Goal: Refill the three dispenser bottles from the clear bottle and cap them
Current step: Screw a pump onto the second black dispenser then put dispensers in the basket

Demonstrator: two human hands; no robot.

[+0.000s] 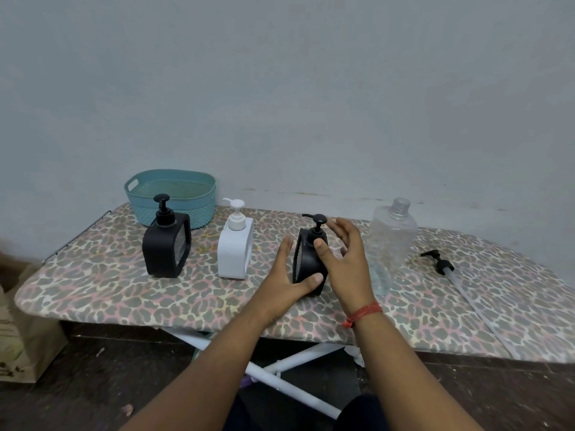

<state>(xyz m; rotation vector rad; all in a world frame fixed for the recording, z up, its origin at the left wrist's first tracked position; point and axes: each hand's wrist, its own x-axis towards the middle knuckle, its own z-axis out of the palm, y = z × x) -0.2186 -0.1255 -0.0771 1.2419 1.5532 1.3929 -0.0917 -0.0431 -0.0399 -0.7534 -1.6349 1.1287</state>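
Three dispenser bottles stand in a row on the ironing board (124, 293). The left black dispenser (166, 248) and the white dispenser (235, 248) each carry a pump top. My left hand (287, 275) grips the lower side of the right black dispenser (308, 265), thumb across its front. My right hand (345, 256) is around its upper right side with the fingers spread, thumb by the pump collar. The clear bottle (390, 241) stands uncapped just right of my hands, a little liquid at its bottom. Its black pump (440, 262) with a long tube lies on the board further right.
A teal plastic basket (171, 194) sits at the back left of the board, behind the left black dispenser. The wall runs close behind the board. A brown paper bag (18, 334) stands on the floor at left. The board's white legs show below.
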